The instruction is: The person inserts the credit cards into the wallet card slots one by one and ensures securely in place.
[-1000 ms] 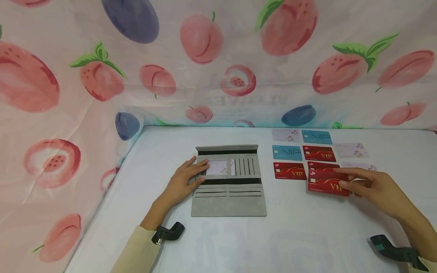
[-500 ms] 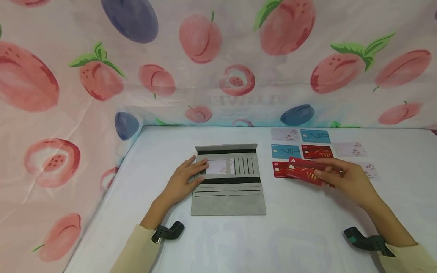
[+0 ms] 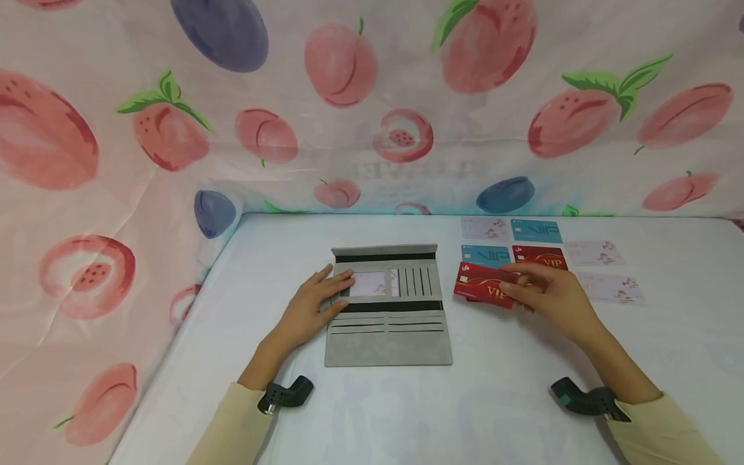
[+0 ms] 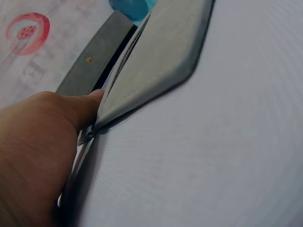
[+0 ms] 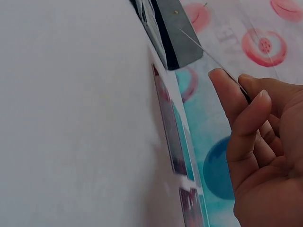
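Observation:
A grey long wallet lies unfolded on the white table, with card slots and a pale flowered card in its window. My left hand rests on its left edge, fingers extended across it; in the left wrist view the thumb touches the wallet near the fold. To the right, my right hand pinches a red VIP card by its right end. That card overlaps another red card, which is mostly hidden beneath it. In the right wrist view the held card shows edge-on.
Rows of cards lie around the right hand: blue VIP cards, a red VIP card and pale flowered cards. A fruit-patterned cloth rises behind the table and along its left side.
My right hand has carried the red card leftward, from the right of the red cards to over the leftmost one. The left hand has stayed on the wallet.

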`<act>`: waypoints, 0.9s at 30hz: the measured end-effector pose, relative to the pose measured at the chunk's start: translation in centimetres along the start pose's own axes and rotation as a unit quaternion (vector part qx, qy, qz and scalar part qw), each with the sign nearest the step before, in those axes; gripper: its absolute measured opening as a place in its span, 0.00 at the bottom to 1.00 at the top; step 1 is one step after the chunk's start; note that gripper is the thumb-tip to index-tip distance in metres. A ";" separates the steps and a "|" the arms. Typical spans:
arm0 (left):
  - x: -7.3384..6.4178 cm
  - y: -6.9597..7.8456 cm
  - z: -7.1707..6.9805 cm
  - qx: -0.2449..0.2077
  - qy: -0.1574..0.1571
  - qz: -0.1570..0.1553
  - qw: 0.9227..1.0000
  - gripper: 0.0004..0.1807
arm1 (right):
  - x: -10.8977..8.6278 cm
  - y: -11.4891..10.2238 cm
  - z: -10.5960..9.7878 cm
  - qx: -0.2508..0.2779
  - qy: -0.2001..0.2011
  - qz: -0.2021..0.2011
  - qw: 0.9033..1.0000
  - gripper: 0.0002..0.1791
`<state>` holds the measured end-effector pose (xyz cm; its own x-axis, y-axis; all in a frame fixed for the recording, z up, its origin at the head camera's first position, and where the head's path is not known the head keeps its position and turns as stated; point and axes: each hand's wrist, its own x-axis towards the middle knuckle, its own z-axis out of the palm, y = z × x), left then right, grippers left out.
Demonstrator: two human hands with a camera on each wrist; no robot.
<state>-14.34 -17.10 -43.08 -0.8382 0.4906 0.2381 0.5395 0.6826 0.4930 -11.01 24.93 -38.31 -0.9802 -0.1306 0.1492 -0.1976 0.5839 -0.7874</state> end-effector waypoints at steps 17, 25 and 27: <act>0.1 0.0 0.1 0.006 0.008 0.014 1.000 0.23 | 2.8 -2.7 4.7 0.057 -0.006 0.026 0.998 0.24; 0.0 0.2 0.0 0.000 0.009 -0.002 1.000 0.23 | 3.5 -3.2 6.8 0.068 0.015 0.051 0.996 0.23; 0.0 0.2 0.0 -0.001 0.008 -0.003 1.000 0.23 | 3.6 -3.3 7.3 0.072 0.025 0.052 0.996 0.23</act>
<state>-14.23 -16.99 -42.99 -0.8431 0.4768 0.2487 0.5336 0.6846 0.4965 -13.78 16.67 -39.54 -0.9954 -0.0338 0.0895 -0.0948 0.4711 -0.8770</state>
